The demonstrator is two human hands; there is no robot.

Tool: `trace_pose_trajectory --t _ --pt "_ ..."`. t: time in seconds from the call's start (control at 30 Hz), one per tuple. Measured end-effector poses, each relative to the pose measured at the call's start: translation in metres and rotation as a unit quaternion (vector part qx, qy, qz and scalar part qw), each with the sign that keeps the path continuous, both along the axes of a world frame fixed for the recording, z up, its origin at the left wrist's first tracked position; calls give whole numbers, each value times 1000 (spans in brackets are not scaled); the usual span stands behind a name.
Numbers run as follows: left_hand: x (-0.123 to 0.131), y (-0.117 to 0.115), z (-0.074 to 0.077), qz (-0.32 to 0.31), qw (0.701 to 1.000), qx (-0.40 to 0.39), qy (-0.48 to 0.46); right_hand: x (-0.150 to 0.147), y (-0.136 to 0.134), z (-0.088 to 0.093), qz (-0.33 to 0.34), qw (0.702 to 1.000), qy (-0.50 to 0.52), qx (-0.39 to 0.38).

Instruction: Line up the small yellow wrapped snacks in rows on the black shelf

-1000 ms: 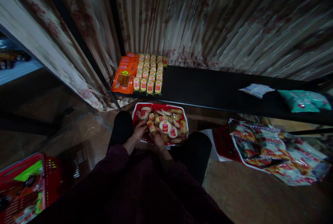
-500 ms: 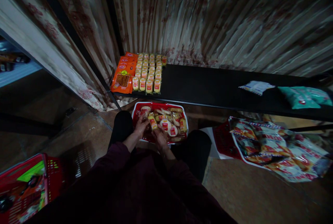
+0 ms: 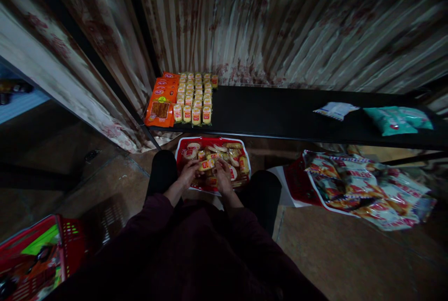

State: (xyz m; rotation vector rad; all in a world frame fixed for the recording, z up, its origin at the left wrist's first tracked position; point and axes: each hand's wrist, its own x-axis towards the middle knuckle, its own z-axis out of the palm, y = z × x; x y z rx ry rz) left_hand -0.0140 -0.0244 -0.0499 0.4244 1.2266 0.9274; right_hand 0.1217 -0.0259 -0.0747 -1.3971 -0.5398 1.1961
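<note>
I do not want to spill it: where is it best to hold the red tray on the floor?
Probably by the two short side rims of the tray, one hand from each side: it is wide, shallow, lying flat and heaped with loose packets. The left hand and right hand lie over its near edge.

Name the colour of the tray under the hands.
Red, with a pale rim; the tray shows best in the head view.
</note>
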Motion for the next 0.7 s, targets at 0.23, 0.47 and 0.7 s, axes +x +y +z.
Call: trace_pose_trajectory --t 0.23,0.47,0.7 --pt "12 -7 5 9 999 -21 -39 -9 -4 5 -7 998 66 1" --pt "19 -6 7 31 998 3 -50 -7 -10 1 25 998 52 5" --pt "23 -6 6 47 998 38 -28 -7 -10 1 31 999 22 17"
